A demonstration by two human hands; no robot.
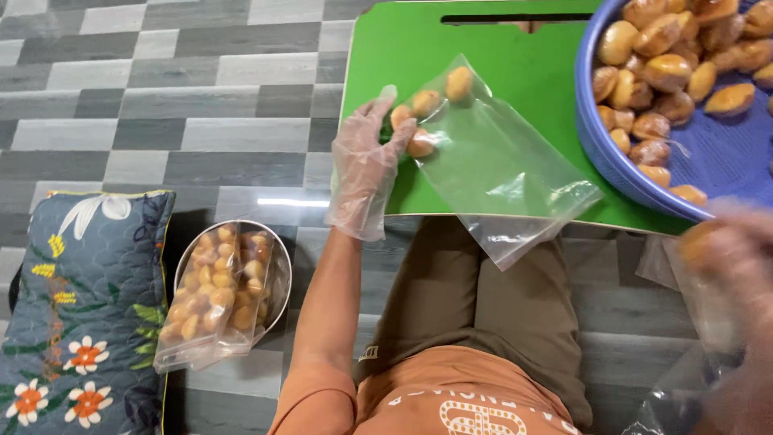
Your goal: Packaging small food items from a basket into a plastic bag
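My left hand (366,165), in a thin clear plastic glove, presses on the closed end of a clear plastic bag (499,165) lying on a green lap table (515,56). Several small golden-brown pastries (425,102) sit inside the bag near my fingers. My right hand (737,254), also gloved and blurred by motion, is at the right edge below a blue basin (708,157); it seems to hold a golden pastry (699,242). The basin is heaped with many more pastries (668,72).
On the grey tiled floor to my left stands a round metal bowl (278,278) holding filled bags of pastries (217,294). A blue floral cushion (80,314) lies beside it. Loose clear plastic bags (684,395) lie by my right knee.
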